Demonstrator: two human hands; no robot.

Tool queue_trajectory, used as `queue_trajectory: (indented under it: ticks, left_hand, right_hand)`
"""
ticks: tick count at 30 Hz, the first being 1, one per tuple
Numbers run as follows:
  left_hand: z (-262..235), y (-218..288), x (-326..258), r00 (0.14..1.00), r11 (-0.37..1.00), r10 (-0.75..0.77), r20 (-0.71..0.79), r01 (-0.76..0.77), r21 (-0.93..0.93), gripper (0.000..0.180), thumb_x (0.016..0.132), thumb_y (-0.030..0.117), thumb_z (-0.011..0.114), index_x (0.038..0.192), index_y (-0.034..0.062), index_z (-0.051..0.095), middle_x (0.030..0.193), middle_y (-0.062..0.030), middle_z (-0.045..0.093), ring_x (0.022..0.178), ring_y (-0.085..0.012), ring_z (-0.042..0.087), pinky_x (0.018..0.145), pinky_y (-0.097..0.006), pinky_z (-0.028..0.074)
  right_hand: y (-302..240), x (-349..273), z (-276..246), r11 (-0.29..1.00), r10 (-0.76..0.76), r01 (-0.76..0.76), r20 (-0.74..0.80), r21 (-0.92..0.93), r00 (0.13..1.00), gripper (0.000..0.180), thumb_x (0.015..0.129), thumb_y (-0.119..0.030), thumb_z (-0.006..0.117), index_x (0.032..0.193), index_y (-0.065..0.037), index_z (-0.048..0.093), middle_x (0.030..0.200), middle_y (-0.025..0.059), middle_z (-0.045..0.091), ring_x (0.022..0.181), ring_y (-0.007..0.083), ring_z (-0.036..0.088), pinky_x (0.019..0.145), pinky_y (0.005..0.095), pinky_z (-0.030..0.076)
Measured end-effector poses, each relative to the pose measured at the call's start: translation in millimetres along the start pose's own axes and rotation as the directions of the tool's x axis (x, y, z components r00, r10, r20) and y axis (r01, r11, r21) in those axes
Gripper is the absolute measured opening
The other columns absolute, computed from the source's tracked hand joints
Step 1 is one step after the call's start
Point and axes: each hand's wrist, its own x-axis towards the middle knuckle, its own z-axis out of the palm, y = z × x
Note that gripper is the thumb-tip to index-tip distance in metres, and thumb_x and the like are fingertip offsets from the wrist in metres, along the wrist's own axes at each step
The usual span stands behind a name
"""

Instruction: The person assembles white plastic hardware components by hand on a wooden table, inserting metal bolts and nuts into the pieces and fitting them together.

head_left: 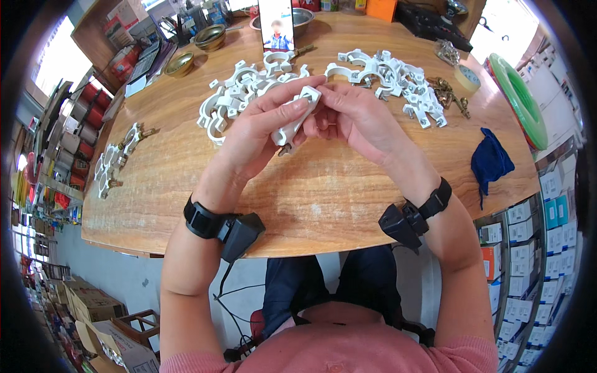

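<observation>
2 hands grip 1 white pipe clamp (297, 118); left hand (267, 127) wraps it; right hand (354, 115) pinches its top.

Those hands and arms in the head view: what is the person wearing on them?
Both forearms are bare, with no gloves. The left hand and the right hand each have a black strap round the wrist, carrying a small black box-shaped device on the underside. A thin black cable hangs from the left wrist's device. Pink short sleeves show at the picture's lower edge.
</observation>
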Motion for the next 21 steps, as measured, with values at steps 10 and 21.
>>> queue_trajectory:
  ticks: [10, 21]
  left_hand:
    - [-0.7, -4.9, -0.8, 0.994, 0.999, 0.033, -0.102, -0.032, 0.012, 0.032, 0.087, 0.021, 0.049, 0.113, 0.0024, 0.051, 0.068, -0.0011, 0.056, 0.057, -0.0065, 0.05, 0.05, -0.018, 0.037]
    - [-7.2, -5.9, 4.5, 0.979, 0.952, 0.169, -0.116, -0.193, -0.24, 0.02, 0.088, 0.021, 0.049, 0.103, 0.0074, 0.049, 0.062, 0.0011, 0.048, 0.062, -0.0083, 0.049, 0.077, -0.031, 0.046]
  right_hand:
    - [-2.0, 1.3, 3.3, 0.997, -0.009, 0.006, -0.045, -0.076, 0.999, 0.02, 0.088, -0.022, 0.048, 0.087, -0.003, 0.056, 0.072, 0.0005, 0.054, 0.066, 0.0084, 0.052, 0.059, 0.0253, 0.047]
    - [1.8, 13.6, -63.3, 0.162, -0.099, -0.279, -0.297, -0.947, 0.95, 0.023, 0.082, -0.02, 0.053, 0.084, 0.001, 0.06, 0.065, 0.0079, 0.059, 0.058, 0.0129, 0.055, 0.054, 0.0272, 0.043]
